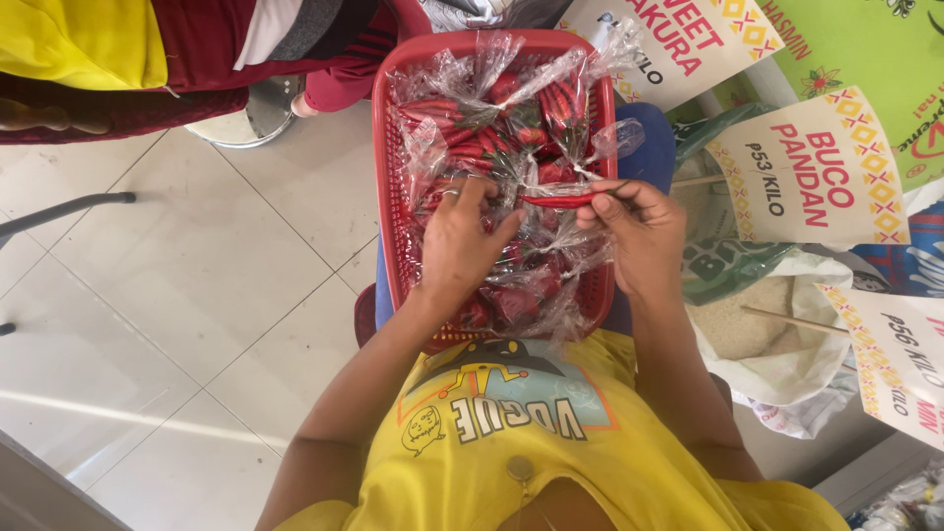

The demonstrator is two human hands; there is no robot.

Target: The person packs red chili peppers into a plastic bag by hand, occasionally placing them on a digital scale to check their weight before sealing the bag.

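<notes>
A red plastic basket (391,167) sits in the upper middle of the frame, resting on the person's lap above the yellow shirt (551,442) that fills the lower middle. The basket is packed with small clear plastic bags of red chillies (472,138), the film crumpled and shiny from rim to rim. The left hand (457,241), near the centre of the frame, reaches down into the pile with its fingers curled among the bags; a ring shows on one finger, but the fingertips are buried in plastic, so I cannot tell whether its grip is clenched on a bag or only pressing on the heap. The right hand (639,231), just right of centre, hovers over the basket's right rim, and its grip is pinched with thumb and fingertips on the stem end of a single red chilli (562,201), which lies nearly level and points toward the left hand, just above the bags. On the right side of the frame an open sack of white rice (733,320) stands near the right forearm, with cardboard price signs (816,167) propped around it. Pale floor tiles (197,295) cover the left half of the frame, and at the upper left another person's red and yellow clothing (147,59) is seen.
</notes>
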